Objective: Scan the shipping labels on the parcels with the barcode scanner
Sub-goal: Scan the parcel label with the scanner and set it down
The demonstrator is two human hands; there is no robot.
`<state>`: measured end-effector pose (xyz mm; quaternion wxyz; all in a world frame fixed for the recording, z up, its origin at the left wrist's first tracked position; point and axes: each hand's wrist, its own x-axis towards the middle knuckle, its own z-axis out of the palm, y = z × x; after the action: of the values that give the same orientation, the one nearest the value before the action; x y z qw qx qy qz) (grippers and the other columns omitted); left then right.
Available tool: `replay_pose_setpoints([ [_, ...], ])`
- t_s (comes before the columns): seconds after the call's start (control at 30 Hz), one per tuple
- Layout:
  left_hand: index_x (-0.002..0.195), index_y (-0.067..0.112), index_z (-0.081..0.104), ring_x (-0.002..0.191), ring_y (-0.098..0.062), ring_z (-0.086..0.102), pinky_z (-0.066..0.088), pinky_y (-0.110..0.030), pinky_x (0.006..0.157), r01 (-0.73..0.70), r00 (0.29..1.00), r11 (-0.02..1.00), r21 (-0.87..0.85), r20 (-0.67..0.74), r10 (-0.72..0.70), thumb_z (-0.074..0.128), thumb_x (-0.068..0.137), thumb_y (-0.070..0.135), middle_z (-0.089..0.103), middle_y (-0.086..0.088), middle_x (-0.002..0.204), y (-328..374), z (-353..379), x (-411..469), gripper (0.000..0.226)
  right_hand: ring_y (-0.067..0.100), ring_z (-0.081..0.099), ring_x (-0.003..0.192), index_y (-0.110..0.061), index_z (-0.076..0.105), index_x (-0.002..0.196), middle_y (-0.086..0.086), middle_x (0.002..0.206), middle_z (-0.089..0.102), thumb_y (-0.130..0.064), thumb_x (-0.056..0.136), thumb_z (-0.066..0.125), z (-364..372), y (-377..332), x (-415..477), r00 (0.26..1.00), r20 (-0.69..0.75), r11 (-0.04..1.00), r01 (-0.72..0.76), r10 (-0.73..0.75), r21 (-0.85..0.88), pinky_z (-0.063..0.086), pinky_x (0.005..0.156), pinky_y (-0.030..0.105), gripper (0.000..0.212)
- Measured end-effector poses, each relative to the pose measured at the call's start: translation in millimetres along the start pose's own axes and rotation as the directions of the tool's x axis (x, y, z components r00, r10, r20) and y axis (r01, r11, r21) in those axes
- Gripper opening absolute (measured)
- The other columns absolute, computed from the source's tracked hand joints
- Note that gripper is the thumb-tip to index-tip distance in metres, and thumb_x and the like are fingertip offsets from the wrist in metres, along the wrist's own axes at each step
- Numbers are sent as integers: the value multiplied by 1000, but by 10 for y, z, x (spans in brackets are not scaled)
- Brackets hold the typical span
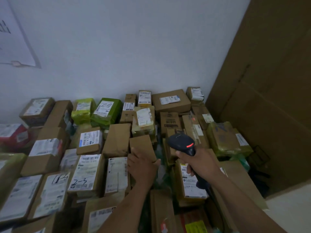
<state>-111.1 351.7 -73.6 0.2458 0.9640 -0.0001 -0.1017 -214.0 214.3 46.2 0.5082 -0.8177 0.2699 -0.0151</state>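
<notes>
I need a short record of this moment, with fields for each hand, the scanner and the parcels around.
left hand: holds a plain brown parcel, no label on its visible face
right hand: grips the black barcode scanner
scanner light: red, lit
other parcels: many labelled boxes and green bags, packed close before a white wall
right side: a large cardboard sheet rises beside the pile

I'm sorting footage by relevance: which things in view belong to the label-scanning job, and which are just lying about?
Part of the job: barcode scanner, gripped by the right hand; plain brown parcel, held by the left hand; labelled parcel marked 2-3; green parcel with a label.
Lying about: paper sheet on the wall; big cardboard panel on the right.
</notes>
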Motion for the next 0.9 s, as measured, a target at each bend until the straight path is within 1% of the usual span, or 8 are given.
replay_pose_setpoints([
  [0.17, 153, 1, 3, 136, -37, 31, 34, -47, 111, 72, 996, 963, -259, -27, -82, 69, 76, 59, 24, -21, 152, -7, -83, -20, 117, 11, 58, 41, -13, 62, 83, -1, 51, 65, -30, 91, 66, -15, 22, 75, 998, 41, 998, -46, 44, 45, 47, 43, 18, 19],
  [0.33, 152, 20, 26, 136, -24, 37, 36, -40, 106, 28, 999, 850, -526, -8, -37, 70, 81, 54, 36, -4, 149, 107, -409, -145, 91, 13, 66, 58, -10, 65, 96, 14, 86, 73, -24, 91, 65, -88, -65, 140, 991, 128, 960, -79, 45, 269, 54, 53, 24, 15],
  [0.47, 144, 35, 40, 114, -13, 54, 48, -35, 93, 54, 995, 667, -743, 99, 30, 65, 88, 52, 52, 10, 127, 200, -589, -231, 64, 4, 66, 59, -21, 63, 90, -5, 76, 69, -23, 90, 67, -170, -77, 207, 991, 113, 898, -111, 69, 425, 49, 49, 15, 4],
  [0.53, 140, 38, 41, 108, -10, 58, 50, -33, 89, 107, 988, 573, -813, 152, 31, 64, 92, 43, 56, 10, 124, 222, -620, -253, 54, 3, 68, 60, -20, 64, 93, -5, 79, 70, -22, 89, 68, -200, -85, 207, 988, 137, 855, -135, 76, 500, 48, 48, 14, 6],
  [0.6, 135, 39, 40, 108, -13, 61, 53, -34, 88, 184, 969, 499, -847, 241, 51, 66, 91, 36, 58, 4, 128, 228, -626, -256, 51, 9, 70, 75, -20, 65, 98, -2, 88, 72, -25, 87, 69, -222, -70, 222, 985, 161, 848, -142, 68, 511, 51, 58, 20, 13],
  [0.73, 130, 34, 39, 112, -16, 60, 54, -31, 88, 210, 926, 600, -772, 354, 132, 70, 87, 17, 57, 4, 127, 216, -608, -275, 56, 17, 65, 96, -29, 64, 99, -3, 99, 71, -31, 86, 69, -285, -65, 252, 983, 185, 885, -91, 6, 457, 49, 75, 29, 13],
  [0.83, 133, 27, 44, 106, -14, 65, 54, -23, 74, 282, 910, 530, -800, 398, 116, 69, 87, 8, 63, 2, 121, 217, -580, -298, 56, 19, 68, 92, -29, 65, 100, 0, 97, 72, -29, 87, 70, -331, -69, 268, 975, 219, 926, -48, -38, 374, 52, 71, 28, 14],
  [0.9, 137, 22, 45, 104, -17, 67, 55, -26, 75, 322, 919, 478, -817, 390, 48, 72, 83, 8, 66, -1, 119, 177, -553, -281, 62, 20, 71, 78, -24, 64, 101, 6, 91, 73, -25, 88, 69, -370, -67, 253, 967, 247, 941, -30, -58, 338, 58, 64, 32, 13],
])
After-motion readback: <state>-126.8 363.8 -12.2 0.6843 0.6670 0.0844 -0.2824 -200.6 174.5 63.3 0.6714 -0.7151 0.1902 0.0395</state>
